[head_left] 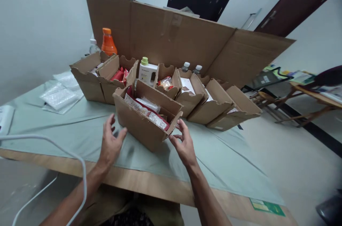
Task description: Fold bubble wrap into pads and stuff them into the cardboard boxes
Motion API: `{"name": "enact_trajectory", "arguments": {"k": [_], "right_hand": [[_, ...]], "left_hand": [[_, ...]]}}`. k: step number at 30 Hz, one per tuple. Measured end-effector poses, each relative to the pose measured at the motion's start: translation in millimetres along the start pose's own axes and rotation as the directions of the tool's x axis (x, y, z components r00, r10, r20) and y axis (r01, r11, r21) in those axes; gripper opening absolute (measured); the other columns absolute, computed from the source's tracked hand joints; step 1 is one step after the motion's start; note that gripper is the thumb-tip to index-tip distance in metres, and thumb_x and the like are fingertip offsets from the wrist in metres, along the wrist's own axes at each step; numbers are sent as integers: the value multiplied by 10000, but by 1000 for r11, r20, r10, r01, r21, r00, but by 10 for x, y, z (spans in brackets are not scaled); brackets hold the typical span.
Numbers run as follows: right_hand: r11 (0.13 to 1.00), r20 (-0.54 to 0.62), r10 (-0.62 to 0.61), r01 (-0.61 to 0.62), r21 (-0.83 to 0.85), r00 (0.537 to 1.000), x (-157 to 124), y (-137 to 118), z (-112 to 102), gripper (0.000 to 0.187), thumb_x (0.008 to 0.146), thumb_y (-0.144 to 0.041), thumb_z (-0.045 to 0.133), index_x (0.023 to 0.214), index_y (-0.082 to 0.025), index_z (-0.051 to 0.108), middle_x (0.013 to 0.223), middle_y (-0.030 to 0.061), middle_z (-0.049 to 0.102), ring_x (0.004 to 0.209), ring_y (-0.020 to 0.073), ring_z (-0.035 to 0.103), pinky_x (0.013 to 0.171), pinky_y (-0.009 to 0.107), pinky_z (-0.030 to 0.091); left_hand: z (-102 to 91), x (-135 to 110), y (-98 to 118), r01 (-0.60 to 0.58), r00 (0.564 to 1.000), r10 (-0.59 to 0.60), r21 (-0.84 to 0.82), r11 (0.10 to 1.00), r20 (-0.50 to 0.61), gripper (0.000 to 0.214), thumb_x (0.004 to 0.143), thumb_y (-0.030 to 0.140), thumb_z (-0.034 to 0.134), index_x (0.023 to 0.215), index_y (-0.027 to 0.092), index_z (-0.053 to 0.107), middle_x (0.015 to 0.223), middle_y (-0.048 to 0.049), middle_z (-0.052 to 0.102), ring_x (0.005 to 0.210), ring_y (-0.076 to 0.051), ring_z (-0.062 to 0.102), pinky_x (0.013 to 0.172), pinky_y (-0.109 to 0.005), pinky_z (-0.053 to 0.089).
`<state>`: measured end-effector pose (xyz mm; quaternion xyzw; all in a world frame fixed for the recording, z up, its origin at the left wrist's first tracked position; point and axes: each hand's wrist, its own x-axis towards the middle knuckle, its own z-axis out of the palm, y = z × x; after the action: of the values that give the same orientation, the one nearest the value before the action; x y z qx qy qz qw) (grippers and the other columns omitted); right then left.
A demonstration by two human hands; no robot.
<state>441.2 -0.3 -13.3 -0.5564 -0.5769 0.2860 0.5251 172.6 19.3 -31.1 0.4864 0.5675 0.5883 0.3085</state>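
Note:
A small open cardboard box (139,126) stands near the table's front, holding clear-wrapped packets (149,110) on a red lining. My left hand (110,144) hovers just left of the box, fingers spread, holding nothing. My right hand (183,142) is at the box's right corner, fingers apart, fingertips close to or touching the flap.
Behind stands a row of open cardboard boxes (187,98) with packets, a white bottle with a green cap (148,71), an orange bottle (108,42) and water bottles. A large cardboard sheet (173,37) stands upright at the back. Plastic bags (60,94) lie left. A white cable (66,154) crosses front left.

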Motion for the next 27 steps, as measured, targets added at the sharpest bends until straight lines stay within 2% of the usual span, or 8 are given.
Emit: {"name": "enact_trajectory", "arguments": {"k": [3, 5, 9, 11, 16, 20, 23, 27], "right_hand": [[992, 213, 2, -29, 123, 977, 219, 33, 7, 701, 825, -584, 732, 1416, -262, 536, 1417, 123, 613, 1282, 325, 585, 895, 417, 573], [985, 261, -10, -36, 171, 965, 237, 45, 50, 615, 854, -584, 706, 1359, -257, 579, 1336, 102, 668, 1218, 300, 625, 893, 403, 576], [994, 93, -5, -6, 114, 996, 67, 100, 153, 546, 873, -507, 714, 1326, -228, 591, 1328, 117, 658, 1173, 273, 642, 859, 371, 596], [998, 25, -20, 19, 62, 999, -17, 113, 192, 525, 879, -463, 713, 1324, -216, 586, 1310, 124, 659, 1133, 261, 657, 823, 355, 607], [995, 27, -85, 87, -56, 996, -61, 9, 229, 439, 882, -387, 712, 1261, -195, 599, 1169, 105, 701, 940, 207, 695, 725, 310, 617], [979, 68, -129, 138, -153, 989, -4, -110, 250, 300, 878, -354, 702, 1118, -190, 629, 1002, 75, 720, 776, 174, 680, 646, 285, 605], [967, 114, -162, 181, -180, 980, 56, -150, 310, 224, 875, -315, 688, 1056, -196, 632, 923, 53, 724, 693, 155, 667, 617, 272, 594], [959, 166, -209, 235, -160, 964, 155, -157, 456, 173, 893, -256, 645, 1056, -201, 628, 917, 50, 725, 753, 163, 697, 654, 267, 601]], "left_hand": [[117, -322, -42, -63, 989, 60, 16, 998, 132, 718, 891, 433, 660, 1531, 289, 368, 1564, -143, 380, 1458, -335, 380, 1162, -573, 379], [216, -379, -21, -99, 975, 95, 10, 995, 199, 742, 907, 447, 646, 1560, 312, 320, 1620, -132, 305, 1505, -340, 310, 1183, -588, 350], [312, -242, 25, -99, 935, 105, -36, 994, 340, 787, 910, 508, 627, 1586, 307, 278, 1665, -134, 264, 1534, -362, 261, 1207, -623, 291], [305, -175, 20, -105, 908, 118, -53, 993, 403, 891, 863, 537, 676, 1601, 287, 243, 1679, -147, 238, 1537, -380, 252, 1212, -628, 282], [221, -124, -22, -165, 876, 152, -12, 986, 457, 1106, 741, 446, 812, 1623, 279, 166, 1698, -155, 188, 1553, -394, 210, 1212, -612, 306], [85, 21, -18, -171, 841, 170, -45, 984, 514, 1080, 741, 324, 788, 1627, 266, 174, 1689, -148, 230, 1533, -376, 281, 1193, -553, 378], [-34, 196, 12, -163, 823, 178, -75, 984, 540, 985, 753, 269, 737, 1610, 223, 254, 1659, -151, 315, 1491, -361, 374, 1176, -519, 412], [-130, 351, 44, -145, 870, 169, -88, 986, 463, 766, 789, 275, 682, 1513, 179, 450, 1503, -149, 547, 1308, -321, 594, 1094, -469, 507]]}}
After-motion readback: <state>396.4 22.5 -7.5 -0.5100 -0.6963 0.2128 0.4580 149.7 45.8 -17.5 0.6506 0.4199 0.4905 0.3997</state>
